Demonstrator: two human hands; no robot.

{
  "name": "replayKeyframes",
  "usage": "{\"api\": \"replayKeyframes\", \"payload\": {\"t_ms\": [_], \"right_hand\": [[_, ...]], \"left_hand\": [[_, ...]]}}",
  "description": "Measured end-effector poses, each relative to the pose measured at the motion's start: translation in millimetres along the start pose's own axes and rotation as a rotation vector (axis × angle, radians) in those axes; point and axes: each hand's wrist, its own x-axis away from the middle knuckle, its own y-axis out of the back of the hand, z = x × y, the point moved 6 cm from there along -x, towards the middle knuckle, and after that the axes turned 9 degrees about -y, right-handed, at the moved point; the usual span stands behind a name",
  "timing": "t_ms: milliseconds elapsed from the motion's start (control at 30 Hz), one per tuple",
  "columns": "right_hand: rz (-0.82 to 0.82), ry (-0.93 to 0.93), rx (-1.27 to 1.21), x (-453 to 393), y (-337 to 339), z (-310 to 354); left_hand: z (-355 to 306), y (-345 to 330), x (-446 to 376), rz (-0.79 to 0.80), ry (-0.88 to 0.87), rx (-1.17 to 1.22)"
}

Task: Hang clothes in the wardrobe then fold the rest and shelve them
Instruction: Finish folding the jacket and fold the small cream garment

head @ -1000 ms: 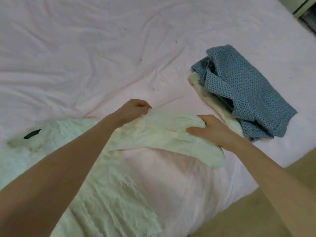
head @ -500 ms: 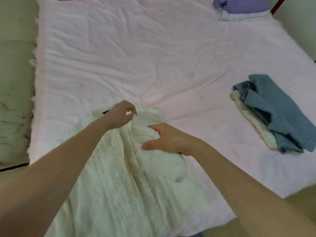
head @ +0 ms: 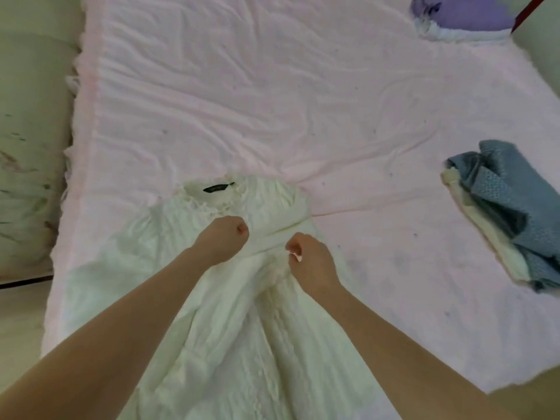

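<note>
Bed: covered by a pink creased sheet, it serves as the folding surface — wide enough to spread a whole garment.
White garment: laid out lengthwise at the near edge of the bed, neckline away from the person, so it can be folded from the sides inward; its right part is drawn in over the middle and bunched there.
Folded pile: a blue patterned piece on top of a pale one, well apart at the right side of the bed — probably set aside as done, awaiting the shelf.
Purple pillow: at the far right corner, out of the way.
Left hand: fingers curled tight, gripping the white fabric below the neckline, apparently to anchor the fold.
Right hand: fingers curled, pinching the gathered fabric just beside the left, likely to pull the crease straight.
Black label: inside the neckline, facing up.
</note>
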Motion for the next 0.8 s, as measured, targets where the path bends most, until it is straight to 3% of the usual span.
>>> {"api": "replayKeyframes", "payload": {"t_ms": [100, 267, 500, 533, 600, 667, 700, 733, 800], "right_hand": [[-0.118, 0.039, 0.204, -36, 30, -41], [0.000, 0.318, 0.336, -72, 23, -69], [-0.046, 0.683, 0.407, -94, 3, -66], [-0.036, 0.730, 0.421, -95, 2, -67], [0.009, 0.764, 0.439, -100, -2, -82], [0.053, 0.760, 0.451, -103, -5, -101], [0.063, 0.751, 0.453, -104, -5, -108], [0.062, 0.747, 0.443, -104, -4, -112], [0.048, 0.757, 0.414, -102, 0, -110]], "left_hand": [[-39, -6, -39, -0.073, -0.008, 0.104], [-71, -33, -103, -0.154, 0.135, 0.203], [-89, -65, -152, -0.113, 0.264, -0.103], [-87, -61, -154, -0.183, 0.279, -0.045], [-74, -55, -158, -0.361, 0.400, 0.292], [-59, -62, -153, -0.478, 0.638, 0.925], [-55, -68, -152, -0.490, 0.715, 1.130], [-55, -70, -151, -0.443, 0.720, 1.115], [-64, -67, -153, -0.219, 0.530, 0.582]]}}
